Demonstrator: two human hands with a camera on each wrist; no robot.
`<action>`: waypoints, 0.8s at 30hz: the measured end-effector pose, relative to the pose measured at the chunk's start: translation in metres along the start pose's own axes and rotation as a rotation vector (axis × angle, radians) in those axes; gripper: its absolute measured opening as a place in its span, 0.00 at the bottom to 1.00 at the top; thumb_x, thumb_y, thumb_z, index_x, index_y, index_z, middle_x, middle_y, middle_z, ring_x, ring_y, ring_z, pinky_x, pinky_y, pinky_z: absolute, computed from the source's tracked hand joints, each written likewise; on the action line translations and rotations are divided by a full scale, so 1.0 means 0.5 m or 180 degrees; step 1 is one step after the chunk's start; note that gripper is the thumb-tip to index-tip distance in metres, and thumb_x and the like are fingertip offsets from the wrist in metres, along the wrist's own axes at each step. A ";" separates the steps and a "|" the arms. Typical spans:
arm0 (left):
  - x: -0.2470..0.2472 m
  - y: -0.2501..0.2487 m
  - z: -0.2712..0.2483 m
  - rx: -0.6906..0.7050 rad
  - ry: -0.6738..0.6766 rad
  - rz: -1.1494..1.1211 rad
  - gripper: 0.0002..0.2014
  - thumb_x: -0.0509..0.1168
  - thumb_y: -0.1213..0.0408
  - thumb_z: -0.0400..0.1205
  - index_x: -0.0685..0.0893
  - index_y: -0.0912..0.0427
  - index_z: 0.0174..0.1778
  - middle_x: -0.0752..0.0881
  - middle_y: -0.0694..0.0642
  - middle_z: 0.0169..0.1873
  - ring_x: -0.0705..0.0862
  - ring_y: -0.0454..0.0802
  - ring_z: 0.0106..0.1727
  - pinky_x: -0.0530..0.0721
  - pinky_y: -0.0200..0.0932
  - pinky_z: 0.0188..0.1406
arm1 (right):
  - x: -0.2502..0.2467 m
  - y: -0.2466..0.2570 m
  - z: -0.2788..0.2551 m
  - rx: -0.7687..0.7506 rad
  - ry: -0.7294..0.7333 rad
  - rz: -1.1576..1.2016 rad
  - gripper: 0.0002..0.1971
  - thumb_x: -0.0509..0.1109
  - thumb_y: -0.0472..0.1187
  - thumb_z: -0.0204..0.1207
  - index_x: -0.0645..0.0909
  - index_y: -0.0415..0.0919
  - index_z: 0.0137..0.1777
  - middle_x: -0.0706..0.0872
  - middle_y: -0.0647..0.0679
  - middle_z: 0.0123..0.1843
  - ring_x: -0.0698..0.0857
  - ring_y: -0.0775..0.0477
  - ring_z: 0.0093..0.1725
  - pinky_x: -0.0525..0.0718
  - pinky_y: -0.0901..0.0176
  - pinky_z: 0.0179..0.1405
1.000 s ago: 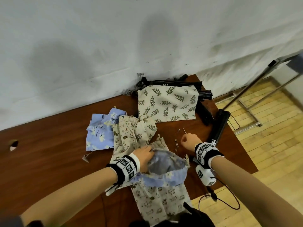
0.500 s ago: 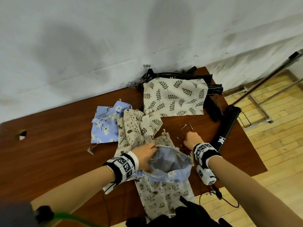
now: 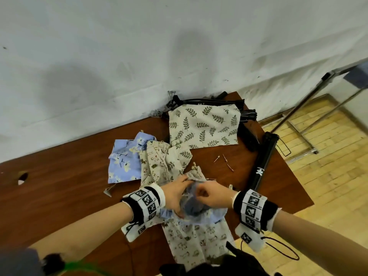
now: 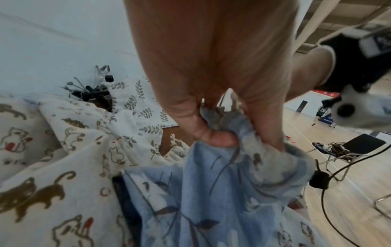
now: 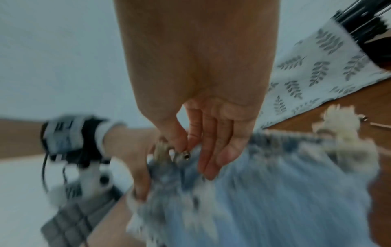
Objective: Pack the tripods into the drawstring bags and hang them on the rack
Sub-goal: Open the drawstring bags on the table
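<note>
A light-blue floral drawstring bag (image 3: 201,216) lies bunched on a cat-print bag (image 3: 191,242) near the table's front edge. My left hand (image 3: 175,198) grips the blue bag's gathered mouth (image 4: 211,192) between thumb and fingers. My right hand (image 3: 209,194) meets it at the mouth and pinches a small metal pin (image 5: 183,156) between thumb and forefinger, its other fingers straight. One folded black tripod (image 3: 262,166) lies along the table's right edge. More tripods (image 3: 209,101) lie at the back, partly under a leaf-print bag (image 3: 203,126).
A second blue floral bag (image 3: 123,162) and more print bags are heaped mid-table. Three loose pins (image 3: 225,158) lie on the brown table (image 3: 59,196). A metal rack (image 3: 318,100) stands on the wooden floor to the right. A white wall backs the table.
My right hand has left the spot beside the loose pins and come left to the blue bag's mouth, now pinching a pin. My left hand keeps its grip on the bag.
</note>
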State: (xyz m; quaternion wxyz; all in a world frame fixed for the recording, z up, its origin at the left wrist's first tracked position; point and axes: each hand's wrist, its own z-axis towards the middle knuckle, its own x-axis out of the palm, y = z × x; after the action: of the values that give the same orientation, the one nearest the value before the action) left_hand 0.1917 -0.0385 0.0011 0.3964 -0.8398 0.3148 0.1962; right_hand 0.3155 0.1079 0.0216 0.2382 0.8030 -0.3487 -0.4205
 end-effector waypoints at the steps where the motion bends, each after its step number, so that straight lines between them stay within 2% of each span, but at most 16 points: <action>1: -0.001 -0.002 -0.008 0.0085 -0.0011 -0.0006 0.56 0.84 0.58 0.60 0.58 0.55 0.81 0.66 0.55 0.71 0.70 0.55 0.70 0.71 0.45 0.74 | 0.027 -0.002 0.001 0.0067 0.0004 -0.0126 0.08 0.64 0.40 0.81 0.82 0.39 0.54 0.85 0.49 0.44 0.83 0.52 0.41 0.79 0.69 0.39; 3: 0.003 0.000 -0.014 0.0125 0.0067 -0.0033 0.57 0.84 0.59 0.60 0.57 0.52 0.82 0.66 0.55 0.72 0.68 0.54 0.72 0.67 0.46 0.77 | 0.067 -0.009 0.009 0.0272 -0.0071 -0.0231 0.10 0.63 0.39 0.81 0.83 0.36 0.56 0.87 0.42 0.50 0.85 0.45 0.47 0.81 0.59 0.48; 5: 0.010 0.005 -0.015 0.0118 0.0146 0.0028 0.58 0.84 0.58 0.59 0.56 0.51 0.82 0.64 0.55 0.73 0.67 0.55 0.73 0.67 0.51 0.78 | 0.094 -0.026 0.023 0.0341 -0.0068 -0.0234 0.10 0.63 0.37 0.81 0.84 0.35 0.54 0.87 0.39 0.53 0.85 0.41 0.50 0.83 0.52 0.54; 7: 0.019 0.005 -0.020 0.0044 0.0185 0.0153 0.59 0.83 0.57 0.59 0.54 0.51 0.82 0.62 0.56 0.74 0.68 0.57 0.73 0.71 0.54 0.76 | 0.108 -0.037 0.032 0.0397 -0.0022 -0.0421 0.10 0.63 0.37 0.81 0.84 0.35 0.54 0.87 0.39 0.54 0.85 0.43 0.50 0.83 0.52 0.56; 11: 0.039 0.004 -0.025 -0.0056 0.0249 0.0236 0.56 0.81 0.62 0.63 0.52 0.53 0.82 0.60 0.56 0.76 0.69 0.59 0.74 0.73 0.52 0.74 | 0.132 -0.053 0.038 0.0490 -0.0053 -0.0760 0.12 0.62 0.38 0.82 0.84 0.38 0.58 0.87 0.40 0.59 0.84 0.40 0.58 0.79 0.54 0.61; 14: 0.046 0.001 -0.028 0.0045 0.0194 0.0297 0.53 0.81 0.60 0.62 0.57 0.52 0.79 0.63 0.54 0.70 0.73 0.60 0.68 0.78 0.58 0.69 | 0.147 -0.063 0.036 0.0548 -0.0073 -0.0981 0.13 0.61 0.38 0.83 0.83 0.39 0.62 0.85 0.40 0.62 0.82 0.40 0.61 0.76 0.54 0.64; 21: 0.055 -0.002 -0.031 0.0255 0.0113 0.0282 0.50 0.81 0.60 0.62 0.59 0.53 0.78 0.65 0.56 0.70 0.68 0.57 0.72 0.71 0.55 0.75 | 0.171 -0.071 0.031 0.0513 -0.0157 -0.1100 0.13 0.62 0.38 0.82 0.83 0.40 0.61 0.85 0.42 0.60 0.82 0.40 0.60 0.77 0.55 0.62; 24: 0.056 -0.002 -0.032 0.0275 0.0104 0.0316 0.52 0.81 0.58 0.61 0.59 0.51 0.78 0.64 0.55 0.70 0.68 0.58 0.73 0.71 0.58 0.75 | 0.169 -0.070 0.029 0.0489 -0.0114 -0.1165 0.13 0.62 0.38 0.81 0.84 0.38 0.60 0.85 0.41 0.59 0.82 0.39 0.60 0.78 0.54 0.61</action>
State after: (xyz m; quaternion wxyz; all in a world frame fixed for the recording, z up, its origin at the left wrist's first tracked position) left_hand 0.2141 -0.0611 -0.0049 0.4169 -0.8083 0.3706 0.1881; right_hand 0.3500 0.0652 -0.0528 0.0896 0.8612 -0.2322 -0.4431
